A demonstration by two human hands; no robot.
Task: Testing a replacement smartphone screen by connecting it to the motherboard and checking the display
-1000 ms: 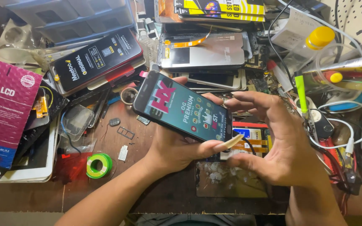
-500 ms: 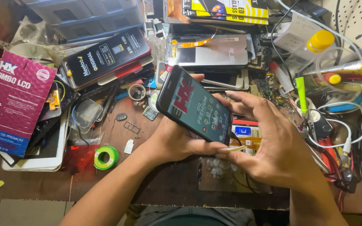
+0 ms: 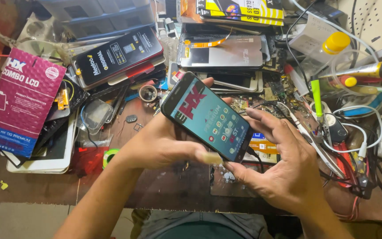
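Observation:
A black phone screen panel [image 3: 208, 117] with a colourful printed protective film is held tilted above the cluttered brown workbench [image 3: 173, 186]. My left hand [image 3: 164, 144] grips it from below, thumb at its lower corner. My right hand [image 3: 281, 166] is at the panel's lower right end, fingers spread along its edge and thumb at the corner next to the left thumb. A thin dark cable hangs from that end of the panel.
A magenta flat box [image 3: 21, 102] lies at the left over a white tablet [image 3: 45, 161]. Phone screens [image 3: 222, 55] and boxed panels [image 3: 116, 55] are stacked behind. A green tape roll [image 3: 108, 156], a yellow-capped bottle [image 3: 332, 44], tools and white cables [image 3: 363, 132] crowd the right.
The view has shifted so the bench clutter sits lower and to the right. Both hands have turned the panel slightly more upright and stay on its lower end.

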